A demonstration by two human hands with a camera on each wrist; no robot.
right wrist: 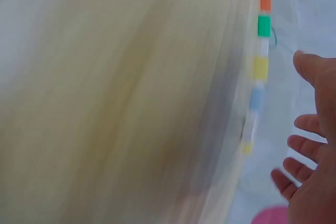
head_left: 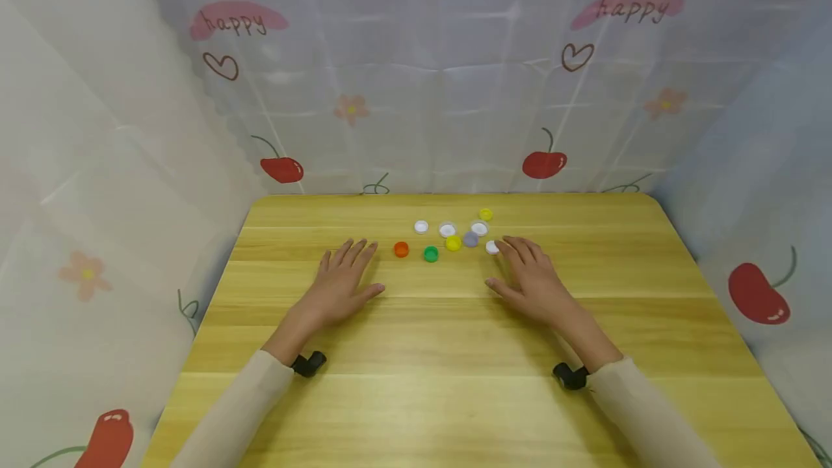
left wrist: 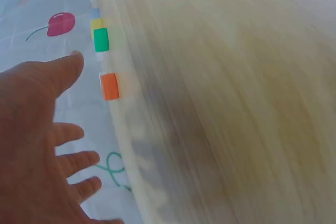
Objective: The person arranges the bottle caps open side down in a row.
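Several small bottle caps lie loosely grouped toward the far side of the wooden table. An orange cap (head_left: 401, 250) is nearest my left hand (head_left: 339, 286), whose fingers are spread and hold nothing. Beside it sits a green cap (head_left: 431, 254), then a yellow cap (head_left: 453, 243) and a greyish-purple cap (head_left: 471, 239). My right hand (head_left: 531, 282) is spread too, its fingertips right by a white cap (head_left: 491, 247) that they partly cover in the head view. Behind are more white caps (head_left: 421, 227) and a second yellow cap (head_left: 485, 214). In the left wrist view the orange cap (left wrist: 109, 86) stands out.
The wooden table (head_left: 429, 381) has rounded far corners. A white curtain (head_left: 442, 121) printed with cherries, hearts and flowers hangs behind it and at both sides. Each wrist wears a black camera mount, the left mount (head_left: 309, 364) and the right mount (head_left: 570, 376).
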